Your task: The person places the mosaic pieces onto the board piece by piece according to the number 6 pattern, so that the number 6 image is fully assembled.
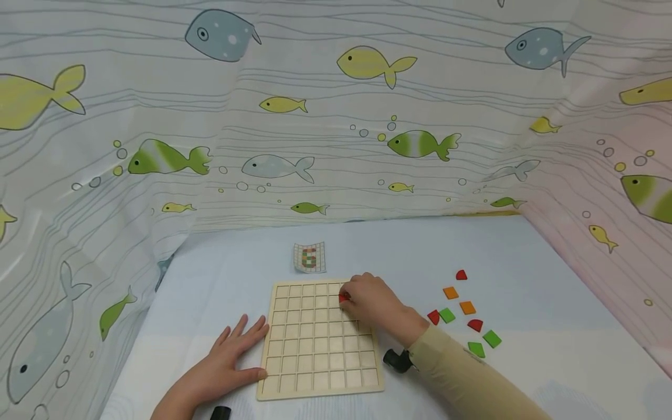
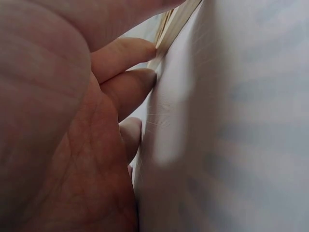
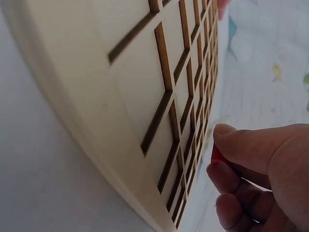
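Observation:
A square wooden grid board (image 1: 321, 347) lies on the table, its shallow cells bare where I can see them. My left hand (image 1: 226, 361) rests flat at the board's left edge, fingers spread; its fingers (image 2: 128, 87) touch that edge in the left wrist view. Over the board's upper right corner, my right hand (image 1: 370, 300) pinches a small red piece (image 1: 343, 297) between thumb and fingers. In the right wrist view the red piece (image 3: 217, 154) shows only partly, just above the grid. Whether it touches the board I cannot tell.
Right of the board lie loose pieces: several red quarter-rounds (image 1: 475, 325), orange tiles (image 1: 450, 293) and green tiles (image 1: 492, 339). A printed pattern card (image 1: 310, 258) lies behind the board. A black object (image 1: 397, 360) sits by the right wrist. A fish-patterned curtain (image 1: 325, 128) surrounds the table.

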### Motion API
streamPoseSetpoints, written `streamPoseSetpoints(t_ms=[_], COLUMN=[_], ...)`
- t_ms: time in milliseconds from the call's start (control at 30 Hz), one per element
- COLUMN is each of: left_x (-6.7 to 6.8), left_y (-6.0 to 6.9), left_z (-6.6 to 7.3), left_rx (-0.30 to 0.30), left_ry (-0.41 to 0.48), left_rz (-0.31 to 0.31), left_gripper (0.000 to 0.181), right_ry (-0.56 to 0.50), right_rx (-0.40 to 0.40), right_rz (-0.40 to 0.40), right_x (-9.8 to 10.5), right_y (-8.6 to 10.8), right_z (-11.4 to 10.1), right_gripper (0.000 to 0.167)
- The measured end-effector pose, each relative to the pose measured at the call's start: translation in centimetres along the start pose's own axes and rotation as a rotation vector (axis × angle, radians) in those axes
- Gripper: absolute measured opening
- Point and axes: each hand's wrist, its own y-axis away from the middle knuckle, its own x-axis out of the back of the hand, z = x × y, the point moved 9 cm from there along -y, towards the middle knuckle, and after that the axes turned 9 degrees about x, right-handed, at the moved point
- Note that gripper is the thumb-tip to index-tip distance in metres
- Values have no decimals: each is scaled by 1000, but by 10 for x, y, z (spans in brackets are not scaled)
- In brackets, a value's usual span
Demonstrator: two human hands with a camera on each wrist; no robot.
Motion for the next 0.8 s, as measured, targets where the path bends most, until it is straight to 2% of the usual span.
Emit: streamPoseSetpoints(t_ms=[400,567,800], left_x=[-1,-1,-1], left_y=[1,1,1], left_z=[2,4,1], left_rx=[0,-12,5], left_ry=[12,7,-2], left_rz=[-11,3,1], left_gripper=[88,87,89], right_ry=[31,-9,-87], right_rx=[42,46,25], right_rz=[-46,-36,-68], right_x=[-13,-13,-18], right_y=[-17,-19,-21], right_z=[-7,-9,-7], right_gripper=[13,14,19])
